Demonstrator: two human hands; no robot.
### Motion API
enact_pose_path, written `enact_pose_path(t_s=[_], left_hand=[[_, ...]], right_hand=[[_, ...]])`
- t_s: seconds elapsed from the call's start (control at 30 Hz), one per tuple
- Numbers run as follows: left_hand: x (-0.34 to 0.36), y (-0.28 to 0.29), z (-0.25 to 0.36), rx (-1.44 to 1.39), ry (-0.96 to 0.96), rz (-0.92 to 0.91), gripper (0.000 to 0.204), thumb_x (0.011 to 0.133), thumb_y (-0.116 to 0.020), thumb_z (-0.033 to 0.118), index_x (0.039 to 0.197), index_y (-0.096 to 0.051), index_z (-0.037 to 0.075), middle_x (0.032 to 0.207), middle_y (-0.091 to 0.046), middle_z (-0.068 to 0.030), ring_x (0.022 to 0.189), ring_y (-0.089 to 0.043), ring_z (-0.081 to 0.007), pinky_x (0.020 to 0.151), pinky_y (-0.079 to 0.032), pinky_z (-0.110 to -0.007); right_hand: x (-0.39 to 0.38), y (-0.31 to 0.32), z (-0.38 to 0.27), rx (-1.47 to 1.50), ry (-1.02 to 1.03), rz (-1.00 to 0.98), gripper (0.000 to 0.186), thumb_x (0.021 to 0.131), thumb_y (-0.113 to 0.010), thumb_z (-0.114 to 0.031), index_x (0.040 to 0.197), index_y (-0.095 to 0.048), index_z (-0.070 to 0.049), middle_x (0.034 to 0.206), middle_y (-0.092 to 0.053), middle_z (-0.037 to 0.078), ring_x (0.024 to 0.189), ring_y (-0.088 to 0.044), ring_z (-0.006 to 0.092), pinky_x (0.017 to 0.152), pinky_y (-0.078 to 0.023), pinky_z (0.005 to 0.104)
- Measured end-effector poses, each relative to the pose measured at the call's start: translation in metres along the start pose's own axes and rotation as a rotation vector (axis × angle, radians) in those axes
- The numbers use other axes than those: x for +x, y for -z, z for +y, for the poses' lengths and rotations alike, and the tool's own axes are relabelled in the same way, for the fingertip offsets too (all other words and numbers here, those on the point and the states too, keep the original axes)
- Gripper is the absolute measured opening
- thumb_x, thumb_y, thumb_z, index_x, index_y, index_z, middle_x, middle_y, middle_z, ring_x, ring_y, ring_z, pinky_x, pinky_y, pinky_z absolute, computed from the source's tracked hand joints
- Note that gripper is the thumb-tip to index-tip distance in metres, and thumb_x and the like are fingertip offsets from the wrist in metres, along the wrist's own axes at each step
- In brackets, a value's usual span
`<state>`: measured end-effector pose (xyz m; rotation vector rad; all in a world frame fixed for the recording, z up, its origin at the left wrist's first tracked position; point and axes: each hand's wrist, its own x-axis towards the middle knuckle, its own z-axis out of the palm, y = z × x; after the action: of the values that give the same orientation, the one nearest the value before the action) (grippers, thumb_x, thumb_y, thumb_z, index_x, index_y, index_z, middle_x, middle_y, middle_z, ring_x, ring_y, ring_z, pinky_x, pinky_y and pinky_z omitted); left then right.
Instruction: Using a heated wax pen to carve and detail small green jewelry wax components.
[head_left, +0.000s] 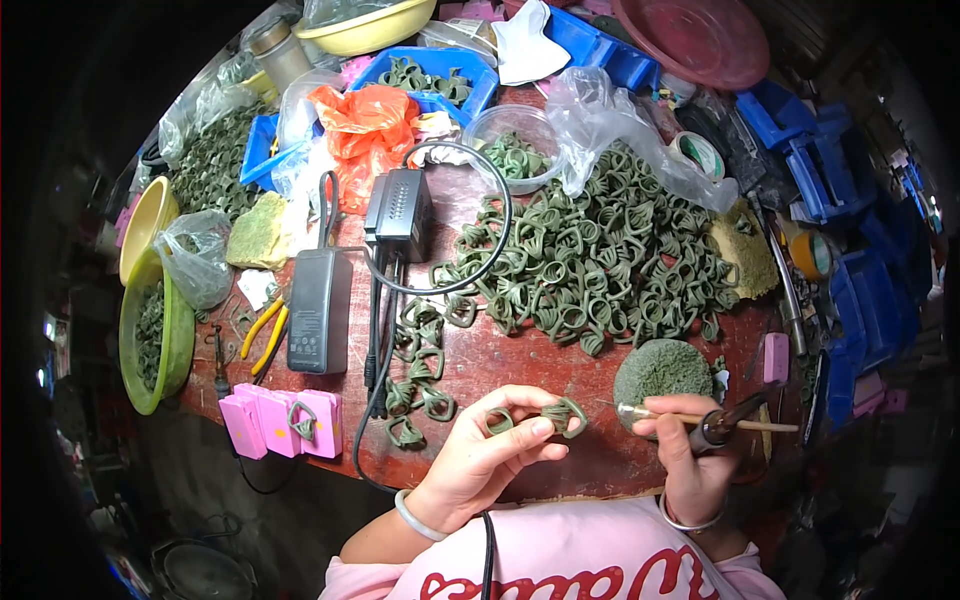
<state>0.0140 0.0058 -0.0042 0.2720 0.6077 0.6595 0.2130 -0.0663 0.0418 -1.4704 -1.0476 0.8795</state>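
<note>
My left hand (488, 448) pinches a dark green, waxy-looking ring (573, 420) between thumb and fingers. A second green loop (499, 421) shows inside the curl of the same fingers. My right hand (690, 475) is closed round a thin brush (765, 426) with a pale wooden handle, its tip pointing left. A dark brown pen-like tool (722, 425) with a metal collar is in that hand too. Just beyond the brush tip lies a round, rough green pad (662, 370). Several loose green rings (404, 432) are on the red table left of my left hand.
Ahead is a large heap of green rings (610, 250). To the left stand a black power adapter (318, 310), yellow-handled pliers (263, 335), pink foam blocks (280, 420) and a yellow-green basin (160, 330). A black cable loop (508, 225) rises mid-table. Blue bins (870, 310) line the right.
</note>
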Motion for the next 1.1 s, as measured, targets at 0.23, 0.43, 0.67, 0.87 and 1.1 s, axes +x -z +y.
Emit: enact_pose_path(t_s=[0.23,0.43,0.67,0.87,1.1], left_hand=[[-0.004,-0.002,-0.001,0.057,-0.082,-0.015,0.023,0.092,-0.062,-0.002,0.114,-0.056,0.0,0.113,-0.062,-0.0141,0.108,-0.064,-0.0247,0.087,-0.059,-0.033],[-0.011,-0.002,0.005,0.089,-0.137,-0.009,0.024,0.092,-0.062,0.0,0.115,-0.054,0.001,0.113,-0.062,-0.0143,0.109,-0.064,-0.0256,0.084,-0.059,-0.035],[-0.013,-0.001,0.007,0.098,-0.182,-0.015,0.025,0.093,-0.062,0.001,0.116,-0.053,0.001,0.11,-0.064,-0.0151,0.106,-0.066,-0.0236,0.081,-0.059,-0.034],[-0.012,0.001,0.005,0.106,-0.215,-0.023,0.025,0.093,-0.062,0.001,0.116,-0.053,0.0,0.108,-0.064,-0.0157,0.103,-0.066,-0.0228,0.079,-0.059,-0.033],[-0.012,0.001,0.005,0.109,-0.226,-0.033,0.024,0.093,-0.062,0.001,0.115,-0.053,0.0,0.108,-0.064,-0.0158,0.102,-0.066,-0.0226,0.079,-0.059,-0.032]], right_hand=[[0.01,0.004,-0.014,-0.199,0.218,-0.26,0.015,0.092,-0.06,0.002,0.107,-0.061,0.004,0.089,-0.071,0.012,0.075,-0.07,0.0162,0.071,-0.056,0.0275],[0.002,0.018,-0.011,-0.452,0.319,-0.175,0.037,0.085,-0.076,-0.021,0.112,-0.059,-0.003,0.091,-0.06,0.01,0.068,-0.059,0.0145,0.058,-0.05,0.0262],[-0.006,0.024,0.003,-0.626,0.43,-0.165,0.033,0.083,-0.078,-0.022,0.105,-0.068,0.0,0.09,-0.057,0.011,0.066,-0.06,0.0191,0.056,-0.05,0.0288],[-0.007,0.019,0.001,-0.644,0.397,-0.149,0.032,0.086,-0.074,-0.025,0.103,-0.066,0.002,0.086,-0.055,0.011,0.068,-0.058,0.0213,0.059,-0.047,0.0302],[-0.007,0.017,-0.001,-0.661,0.389,-0.153,0.031,0.084,-0.076,-0.022,0.102,-0.066,0.001,0.086,-0.055,0.011,0.068,-0.058,0.0217,0.059,-0.048,0.0309]])
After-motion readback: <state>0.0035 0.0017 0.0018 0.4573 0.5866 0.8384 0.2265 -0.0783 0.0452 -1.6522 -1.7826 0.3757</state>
